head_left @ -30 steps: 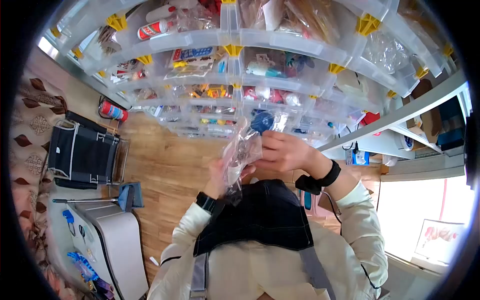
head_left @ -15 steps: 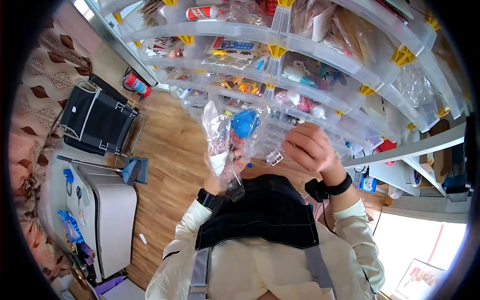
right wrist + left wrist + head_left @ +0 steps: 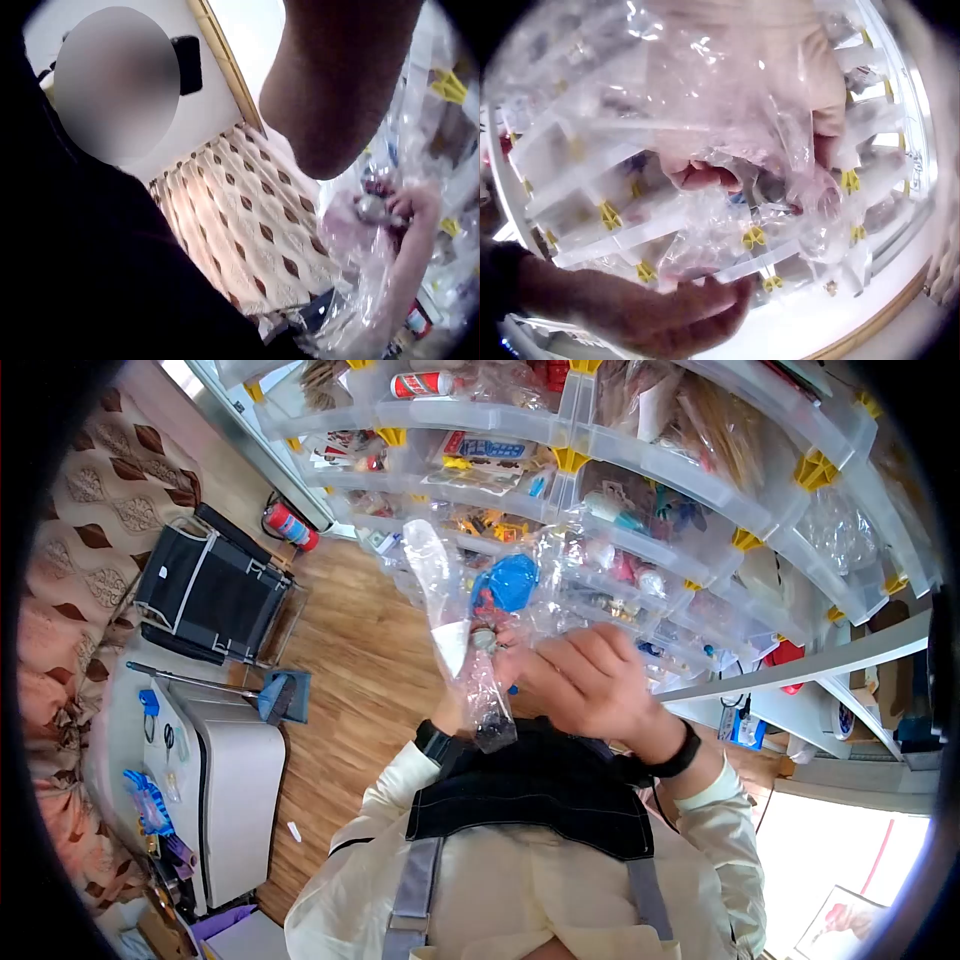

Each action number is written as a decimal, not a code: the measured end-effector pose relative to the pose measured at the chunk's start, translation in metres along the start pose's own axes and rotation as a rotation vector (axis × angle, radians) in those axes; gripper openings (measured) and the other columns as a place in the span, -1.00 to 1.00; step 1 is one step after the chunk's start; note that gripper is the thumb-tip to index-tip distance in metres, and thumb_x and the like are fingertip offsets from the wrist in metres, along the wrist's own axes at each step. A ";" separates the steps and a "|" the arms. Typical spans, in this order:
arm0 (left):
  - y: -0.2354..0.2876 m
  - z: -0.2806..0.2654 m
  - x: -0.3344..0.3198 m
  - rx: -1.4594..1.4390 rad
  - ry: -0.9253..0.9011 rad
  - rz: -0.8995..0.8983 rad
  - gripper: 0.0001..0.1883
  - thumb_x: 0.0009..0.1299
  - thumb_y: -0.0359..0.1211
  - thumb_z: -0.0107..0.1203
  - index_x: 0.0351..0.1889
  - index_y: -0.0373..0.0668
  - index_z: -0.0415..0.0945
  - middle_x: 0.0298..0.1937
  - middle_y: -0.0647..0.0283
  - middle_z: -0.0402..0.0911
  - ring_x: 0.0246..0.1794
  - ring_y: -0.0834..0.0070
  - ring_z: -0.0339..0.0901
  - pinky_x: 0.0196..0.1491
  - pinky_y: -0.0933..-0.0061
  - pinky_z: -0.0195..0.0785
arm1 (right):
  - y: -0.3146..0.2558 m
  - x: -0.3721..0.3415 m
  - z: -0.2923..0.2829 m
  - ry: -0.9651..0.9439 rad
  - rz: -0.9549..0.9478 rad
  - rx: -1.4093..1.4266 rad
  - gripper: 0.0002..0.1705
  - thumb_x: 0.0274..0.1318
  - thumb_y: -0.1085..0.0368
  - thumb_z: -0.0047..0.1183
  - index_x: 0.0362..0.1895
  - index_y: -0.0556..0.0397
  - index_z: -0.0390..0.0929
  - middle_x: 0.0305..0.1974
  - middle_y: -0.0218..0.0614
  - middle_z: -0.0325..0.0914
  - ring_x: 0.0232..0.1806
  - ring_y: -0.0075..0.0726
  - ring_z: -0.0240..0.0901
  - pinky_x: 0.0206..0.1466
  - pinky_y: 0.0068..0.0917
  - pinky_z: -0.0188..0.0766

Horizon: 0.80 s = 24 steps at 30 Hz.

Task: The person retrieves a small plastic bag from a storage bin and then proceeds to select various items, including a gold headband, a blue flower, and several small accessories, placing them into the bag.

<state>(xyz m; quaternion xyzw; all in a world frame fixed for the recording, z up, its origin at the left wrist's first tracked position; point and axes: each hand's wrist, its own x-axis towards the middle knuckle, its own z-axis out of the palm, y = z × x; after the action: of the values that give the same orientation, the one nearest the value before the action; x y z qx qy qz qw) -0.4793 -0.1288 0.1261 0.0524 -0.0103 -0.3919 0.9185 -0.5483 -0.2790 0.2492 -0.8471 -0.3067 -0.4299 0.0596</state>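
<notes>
My left hand (image 3: 415,232) grips clear plastic bags (image 3: 488,700) in front of my apron, fingers curled round them. Through the plastic show a rounded blue thing (image 3: 508,582) with a bit of red below it, and a long white piece (image 3: 432,565). A small silvery round thing (image 3: 370,210) sits at the left fingertips in the right wrist view. Close on the right is my right hand (image 3: 592,682), blurred, its fingers bent toward the bags. In the left wrist view its fingers (image 3: 720,304) lie at the plastic's lower edge; I cannot tell whether they pinch it.
Clear stacked drawers (image 3: 670,460) with yellow clips hold bagged small items ahead of me. To the left stand a folding chair (image 3: 215,590), a fire extinguisher (image 3: 291,527), a dustpan (image 3: 285,695) and a pale cabinet (image 3: 235,760). A white shelf frame (image 3: 800,670) runs along the right.
My right hand was at the bags, moved off to the right, and is now back close to them. The blue thing shows more plainly through the plastic. The head view has turned.
</notes>
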 end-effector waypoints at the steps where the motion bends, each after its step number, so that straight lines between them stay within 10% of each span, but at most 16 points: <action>1: -0.001 -0.009 0.000 0.007 -0.006 -0.002 -0.71 0.23 -0.18 -0.10 -0.22 -0.19 0.34 -0.34 0.28 0.32 -0.28 0.54 0.29 -0.18 0.53 0.22 | -0.006 0.006 0.012 -0.109 0.098 0.001 -0.71 -0.30 0.25 0.02 -0.32 -0.06 0.44 -0.35 -0.43 0.33 -0.34 -0.40 0.25 -0.26 -0.44 0.19; 3: -0.004 -0.016 0.003 0.834 0.250 0.408 -0.58 0.28 -0.09 -0.27 -0.12 -0.22 0.32 -0.18 0.20 0.37 -0.19 0.45 0.36 -0.14 0.45 0.29 | -0.010 0.011 0.031 -0.210 0.183 -0.003 -0.66 -0.27 0.19 0.06 -0.28 -0.06 0.43 -0.37 -0.45 0.29 -0.36 -0.39 0.23 -0.27 -0.43 0.17; 8: 0.005 -0.001 -0.004 0.459 0.025 0.339 -0.50 0.28 -0.05 -0.25 0.03 -0.21 0.21 -0.09 0.19 0.36 -0.11 0.42 0.36 -0.08 0.41 0.28 | -0.010 0.015 0.058 -0.146 0.202 0.028 -0.71 -0.26 0.24 -0.11 -0.32 0.03 0.37 -0.40 -0.39 0.29 -0.33 -0.38 0.25 -0.24 -0.47 0.14; 10: 0.014 -0.023 -0.005 1.996 0.072 0.723 -0.46 0.25 -0.07 -0.13 0.08 -0.21 0.13 -0.04 0.19 0.32 -0.04 0.42 0.31 -0.01 0.41 0.22 | -0.012 0.013 0.062 -0.137 0.187 0.073 -0.73 -0.25 0.24 -0.11 -0.34 0.02 0.36 -0.41 -0.40 0.29 -0.32 -0.38 0.26 -0.24 -0.47 0.14; 13: 0.021 -0.056 -0.008 1.478 0.061 0.595 -0.45 0.26 -0.14 -0.08 0.13 -0.19 0.04 0.01 0.17 0.26 0.01 0.43 0.26 0.05 0.39 0.15 | -0.011 0.014 0.060 -0.116 0.076 0.127 -0.69 -0.31 0.21 0.12 -0.37 -0.02 0.37 -0.34 -0.43 0.35 -0.29 -0.34 0.31 -0.22 -0.46 0.16; 17: 0.017 0.030 -0.014 0.789 -0.164 0.526 -0.49 0.28 -0.08 -0.13 0.08 -0.18 0.13 -0.04 0.18 0.30 -0.03 0.36 0.26 0.05 0.22 0.13 | -0.001 0.015 0.034 0.136 0.287 0.740 -0.61 -0.37 0.35 0.24 -0.36 0.05 0.35 -0.31 -0.21 0.41 -0.33 -0.18 0.38 -0.25 -0.38 0.29; 18: 0.037 -0.018 0.004 -0.083 -0.296 0.111 -0.49 0.25 -0.02 -0.13 0.01 -0.18 0.19 -0.06 0.19 0.31 -0.03 0.28 0.26 0.03 0.14 0.13 | 0.006 0.017 0.020 0.175 0.383 0.812 -0.62 -0.35 0.38 0.24 -0.36 0.06 0.35 -0.32 -0.19 0.41 -0.33 -0.21 0.38 -0.26 -0.37 0.30; 21: 0.030 0.014 -0.008 0.265 -0.152 0.158 -0.55 0.19 -0.05 -0.13 -0.08 -0.14 0.25 -0.06 0.25 0.34 -0.11 0.38 0.24 -0.12 0.27 0.10 | 0.011 0.047 -0.006 0.510 0.744 1.154 -0.73 -0.20 0.45 0.10 -0.33 0.14 0.34 -0.31 -0.18 0.37 -0.31 -0.32 0.38 -0.27 -0.41 0.33; 23: 0.027 0.002 -0.005 0.328 0.072 0.108 -0.63 0.22 -0.04 -0.17 -0.15 -0.06 0.27 -0.14 0.34 0.37 -0.19 0.48 0.25 -0.16 0.30 0.09 | 0.029 0.054 -0.011 0.133 0.696 0.815 -0.75 -0.16 0.50 0.03 -0.29 0.15 0.34 -0.29 -0.17 0.35 -0.34 -0.28 0.39 -0.31 -0.46 0.35; 24: 0.032 -0.037 0.003 0.232 -0.200 0.119 -0.65 0.19 -0.11 -0.07 -0.11 -0.04 0.31 -0.07 0.31 0.37 -0.07 0.38 0.24 -0.07 0.17 0.09 | 0.034 0.054 -0.012 -0.010 0.554 0.587 -0.75 -0.15 0.50 0.00 -0.27 0.12 0.34 -0.30 -0.17 0.37 -0.37 -0.21 0.39 -0.35 -0.48 0.36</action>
<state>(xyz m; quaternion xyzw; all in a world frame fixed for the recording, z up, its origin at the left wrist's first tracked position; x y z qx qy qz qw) -0.4517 -0.1059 0.0921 0.1183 -0.1501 -0.3363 0.9222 -0.5132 -0.2855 0.3041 -0.8469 -0.1767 -0.2875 0.4110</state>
